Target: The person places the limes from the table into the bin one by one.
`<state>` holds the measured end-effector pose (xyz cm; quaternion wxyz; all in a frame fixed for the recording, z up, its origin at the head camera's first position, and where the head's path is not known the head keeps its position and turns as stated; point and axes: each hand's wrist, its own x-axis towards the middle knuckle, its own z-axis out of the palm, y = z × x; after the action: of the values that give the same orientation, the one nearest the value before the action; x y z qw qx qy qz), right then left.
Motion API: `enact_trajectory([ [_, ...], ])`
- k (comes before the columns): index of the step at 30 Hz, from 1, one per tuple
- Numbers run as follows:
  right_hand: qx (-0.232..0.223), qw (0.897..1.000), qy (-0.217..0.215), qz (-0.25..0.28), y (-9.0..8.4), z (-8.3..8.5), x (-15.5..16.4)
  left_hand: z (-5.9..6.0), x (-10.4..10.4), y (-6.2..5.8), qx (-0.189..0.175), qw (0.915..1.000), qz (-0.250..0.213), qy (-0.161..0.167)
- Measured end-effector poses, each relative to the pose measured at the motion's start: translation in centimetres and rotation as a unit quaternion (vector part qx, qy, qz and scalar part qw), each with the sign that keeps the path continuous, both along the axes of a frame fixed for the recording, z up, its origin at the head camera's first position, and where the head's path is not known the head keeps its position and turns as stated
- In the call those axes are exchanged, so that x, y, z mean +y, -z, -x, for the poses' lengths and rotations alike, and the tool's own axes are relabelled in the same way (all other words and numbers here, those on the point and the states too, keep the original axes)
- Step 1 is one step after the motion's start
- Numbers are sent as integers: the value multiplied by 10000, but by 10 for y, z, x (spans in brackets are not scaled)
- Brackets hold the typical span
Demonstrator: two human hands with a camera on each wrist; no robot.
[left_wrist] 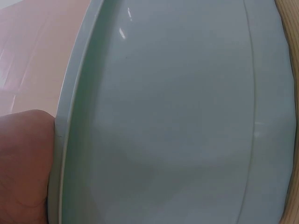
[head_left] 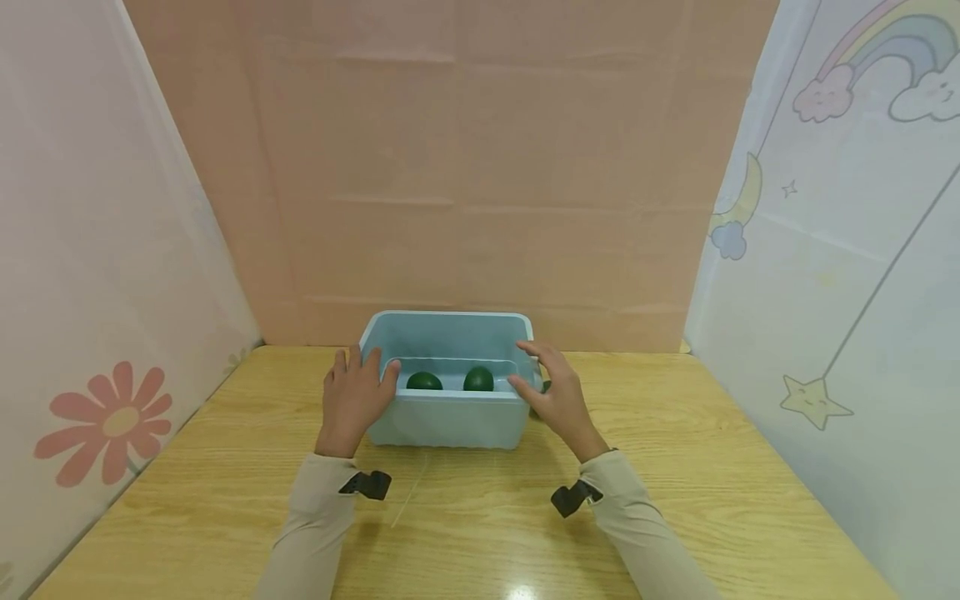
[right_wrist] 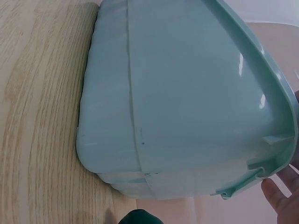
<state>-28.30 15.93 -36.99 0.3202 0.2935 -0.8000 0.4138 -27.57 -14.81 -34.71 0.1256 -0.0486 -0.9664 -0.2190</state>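
Note:
A light blue plastic bin [head_left: 450, 421] stands on the wooden table [head_left: 480, 525], and in it lie two dark green round things [head_left: 424, 381] [head_left: 478, 378]. My left hand [head_left: 358, 393] rests against the bin's near left corner, fingers fairly straight, thumb lying over the front rim. In the left wrist view the bin's wall [left_wrist: 177, 116] fills the frame and a fingertip [left_wrist: 23, 163] touches its rim. My right hand [head_left: 553, 387] is at the near right corner, fingers spread and relaxed, thumb touching the rim. Another dark green thing [right_wrist: 140, 217] lies on the table beside the bin [right_wrist: 177, 98], under that hand.
A pink backdrop [head_left: 480, 167] stands right behind the bin. Printed curtains close in the left side [head_left: 97, 292] and the right side [head_left: 847, 250]. Bare wood stretches from the bin to the near edge, between my sleeves.

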Motion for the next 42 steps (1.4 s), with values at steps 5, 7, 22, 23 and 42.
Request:
enact_trajectory([
  [5, 93, 9999, 83, 40, -1, 1, 1, 0, 0, -1, -21, 10000, -9, -2],
  [7, 125, 9998, 133, 74, 0, 1, 1, 0, 0, -1, -28, 10000, -8, -3],
  [22, 277, 9988, 284, 303, -1, 4, 5, -2, 1, -2, 80, 9999, 61, -2],
  [23, 274, 9987, 296, 305, -1, 4, 5, -2, 1, -2, 80, 10000, 59, 1],
  [42, 390, 9972, 409, 483, 0, 6, 10, -1, 0, 0, 75, 10000, 54, 6],
])
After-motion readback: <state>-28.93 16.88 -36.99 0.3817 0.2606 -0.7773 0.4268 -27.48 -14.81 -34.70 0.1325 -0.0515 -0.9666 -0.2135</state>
